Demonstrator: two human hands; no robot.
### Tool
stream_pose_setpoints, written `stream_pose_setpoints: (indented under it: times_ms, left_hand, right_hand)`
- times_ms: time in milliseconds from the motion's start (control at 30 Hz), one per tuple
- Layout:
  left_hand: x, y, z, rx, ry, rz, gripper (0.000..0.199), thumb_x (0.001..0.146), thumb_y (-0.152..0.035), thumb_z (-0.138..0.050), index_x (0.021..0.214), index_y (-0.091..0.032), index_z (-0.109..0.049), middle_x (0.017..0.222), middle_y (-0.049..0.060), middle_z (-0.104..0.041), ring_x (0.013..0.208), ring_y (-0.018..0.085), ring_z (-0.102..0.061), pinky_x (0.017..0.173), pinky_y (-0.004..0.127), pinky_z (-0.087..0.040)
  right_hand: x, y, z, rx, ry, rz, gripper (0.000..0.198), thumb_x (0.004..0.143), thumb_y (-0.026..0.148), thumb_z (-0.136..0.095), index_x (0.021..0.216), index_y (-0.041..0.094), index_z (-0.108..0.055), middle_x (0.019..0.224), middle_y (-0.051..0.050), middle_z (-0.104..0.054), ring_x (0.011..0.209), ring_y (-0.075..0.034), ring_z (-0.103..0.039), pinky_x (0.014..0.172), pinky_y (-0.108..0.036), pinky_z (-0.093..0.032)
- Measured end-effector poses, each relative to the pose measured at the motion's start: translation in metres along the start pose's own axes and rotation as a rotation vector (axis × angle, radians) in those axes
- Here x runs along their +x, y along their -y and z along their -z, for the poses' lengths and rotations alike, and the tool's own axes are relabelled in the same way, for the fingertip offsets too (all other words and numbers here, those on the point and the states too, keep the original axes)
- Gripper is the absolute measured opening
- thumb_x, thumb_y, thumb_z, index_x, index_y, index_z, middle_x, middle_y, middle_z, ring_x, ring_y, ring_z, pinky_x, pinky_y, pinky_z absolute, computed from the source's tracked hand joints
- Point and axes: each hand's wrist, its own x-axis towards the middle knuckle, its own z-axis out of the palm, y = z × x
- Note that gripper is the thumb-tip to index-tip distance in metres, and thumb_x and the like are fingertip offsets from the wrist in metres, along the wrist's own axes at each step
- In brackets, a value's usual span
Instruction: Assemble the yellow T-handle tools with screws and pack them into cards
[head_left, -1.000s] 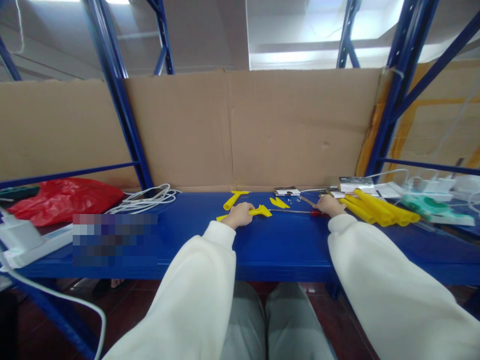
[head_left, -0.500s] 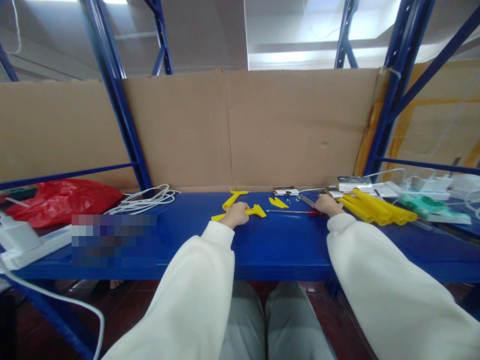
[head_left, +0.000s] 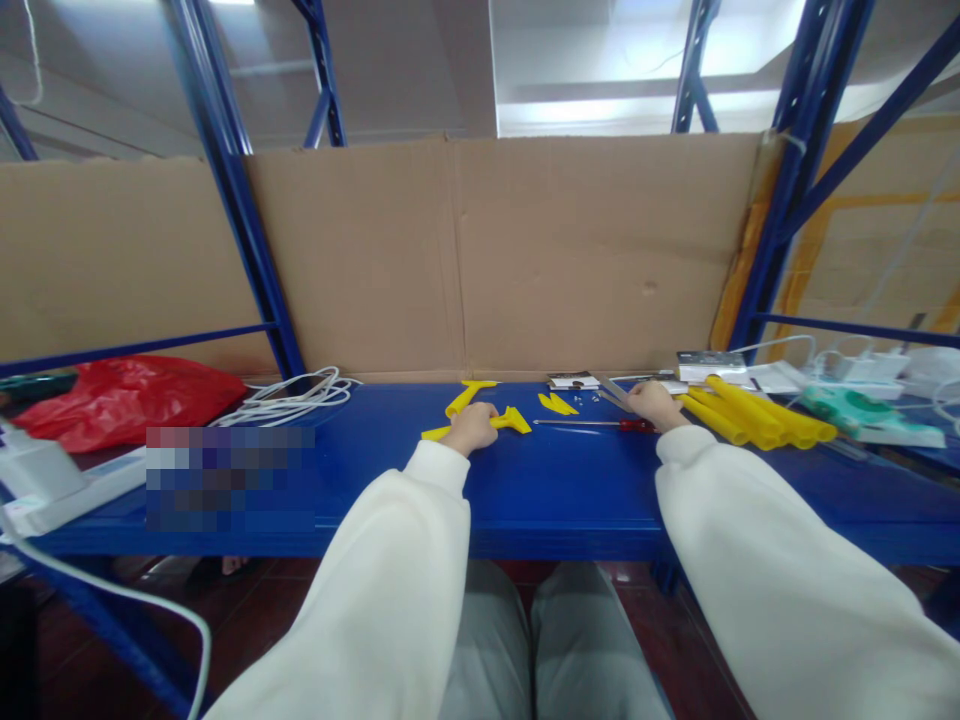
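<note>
My left hand (head_left: 472, 428) is closed around the shaft of a yellow T-shaped plastic handle (head_left: 514, 420) with a flared head, low over the table. Behind it lies a second yellow handle (head_left: 466, 397) of the same shape. My right hand (head_left: 654, 404) pinches the near end of a flat grey metal blade (head_left: 615, 390), whose far end points left and up. Just below that hand is a screwdriver (head_left: 585, 423) with a red grip, lying flat. Small yellow plastic pieces (head_left: 557, 404) and tiny screws (head_left: 586, 400) lie between my hands.
Yellow tubes (head_left: 750, 415) are piled right of my right hand, before a small box (head_left: 711, 367). A green-and-white package (head_left: 862, 412) lies farther right. On the left are white cables (head_left: 300, 395), a red bag (head_left: 135, 400) and a power strip (head_left: 90, 490). Cardboard (head_left: 570, 260) closes the table's back.
My right hand has shifted slightly, and the blade in its fingers has lifted and turned so that its far end sits higher. My left hand stays on the yellow handle.
</note>
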Motion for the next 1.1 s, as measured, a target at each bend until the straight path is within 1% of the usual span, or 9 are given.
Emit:
stream_pose_setpoints:
  times_ms: [67,200,300,400,500,633,800,900,1100]
  left_hand:
    - [0.001,0.0,-0.001,0.004,-0.012,0.005,0.037,0.085,-0.019,-0.06,0.12,-0.025,-0.07,0.124,0.007,-0.069,0.119,0.028,-0.062,0.099,0.036,-0.046]
    - [0.001,0.001,-0.002,0.0,-0.029,0.016,0.033,0.086,-0.023,-0.061,0.117,-0.026,-0.071,0.123,0.007,-0.07,0.12,0.027,-0.062,0.101,0.037,-0.044]
    - [0.001,0.0,-0.002,0.004,-0.025,0.024,0.034,0.086,-0.024,-0.06,0.118,-0.027,-0.071,0.124,0.006,-0.07,0.121,0.028,-0.061,0.104,0.04,-0.043]
    - [0.001,0.001,-0.002,0.014,-0.022,0.027,0.037,0.086,-0.021,-0.058,0.12,-0.028,-0.07,0.126,0.007,-0.068,0.124,0.029,-0.058,0.107,0.045,-0.041]
    - [0.002,0.002,-0.003,0.012,-0.045,0.004,0.042,0.085,-0.018,-0.057,0.123,-0.03,-0.069,0.131,0.006,-0.066,0.128,0.03,-0.055,0.11,0.047,-0.039]
    - [0.003,0.004,-0.006,0.024,-0.058,-0.022,0.04,0.087,-0.022,-0.059,0.125,-0.031,-0.068,0.132,0.005,-0.065,0.129,0.03,-0.054,0.112,0.049,-0.037]
    - [0.006,0.006,-0.01,0.059,-0.1,-0.048,0.036,0.09,-0.034,-0.059,0.124,-0.028,-0.07,0.131,0.007,-0.065,0.128,0.03,-0.055,0.111,0.046,-0.039]
    - [0.008,0.008,-0.012,0.059,-0.118,-0.074,0.034,0.089,-0.034,-0.06,0.121,-0.026,-0.072,0.127,0.008,-0.067,0.126,0.03,-0.057,0.109,0.044,-0.041]
    - [0.012,0.01,-0.013,0.006,-0.14,-0.151,0.033,0.088,-0.029,-0.064,0.119,-0.021,-0.071,0.12,0.009,-0.07,0.117,0.025,-0.061,0.103,0.033,-0.045]
  right_hand:
    - [-0.001,0.002,-0.001,0.108,-0.013,0.033,0.014,0.076,0.027,-0.066,0.072,0.015,-0.073,0.076,-0.012,-0.071,0.085,-0.028,-0.067,0.074,-0.037,-0.047]
    - [0.0,0.006,-0.008,0.275,-0.032,0.069,0.011,0.071,0.015,-0.064,0.064,0.015,-0.072,0.066,-0.005,-0.07,0.071,-0.021,-0.065,0.061,-0.026,-0.044]
    - [-0.001,0.008,-0.013,0.343,-0.03,0.07,0.011,0.068,0.013,-0.064,0.059,0.016,-0.071,0.062,-0.002,-0.068,0.067,-0.019,-0.063,0.058,-0.024,-0.043]
    - [-0.008,0.015,-0.013,0.431,0.006,0.095,0.013,0.067,0.01,-0.064,0.056,0.017,-0.068,0.061,-0.001,-0.067,0.066,-0.017,-0.061,0.06,-0.023,-0.043]
    - [-0.021,0.032,-0.01,0.506,0.093,0.132,0.017,0.069,0.009,-0.062,0.054,0.017,-0.063,0.055,0.0,-0.06,0.059,-0.013,-0.055,0.057,-0.022,-0.041]
    - [-0.042,0.068,-0.009,0.539,0.262,0.112,0.019,0.075,0.013,-0.062,0.058,0.017,-0.055,0.044,0.007,-0.04,0.045,-0.007,-0.037,0.046,-0.02,-0.03]
    - [-0.059,0.107,-0.016,0.591,0.484,0.179,0.025,0.073,0.012,-0.066,0.06,0.018,-0.046,0.044,0.009,-0.035,0.041,-0.004,-0.028,0.042,-0.02,-0.019]
    - [-0.064,0.113,-0.024,0.611,0.585,0.159,0.031,0.074,0.013,-0.065,0.059,0.02,-0.039,0.043,0.011,-0.031,0.039,-0.003,-0.023,0.041,-0.02,-0.013]
    - [-0.07,0.101,-0.032,0.621,0.698,0.156,0.034,0.079,0.017,-0.062,0.061,0.021,-0.034,0.043,0.01,-0.029,0.038,-0.003,-0.021,0.039,-0.019,-0.01]
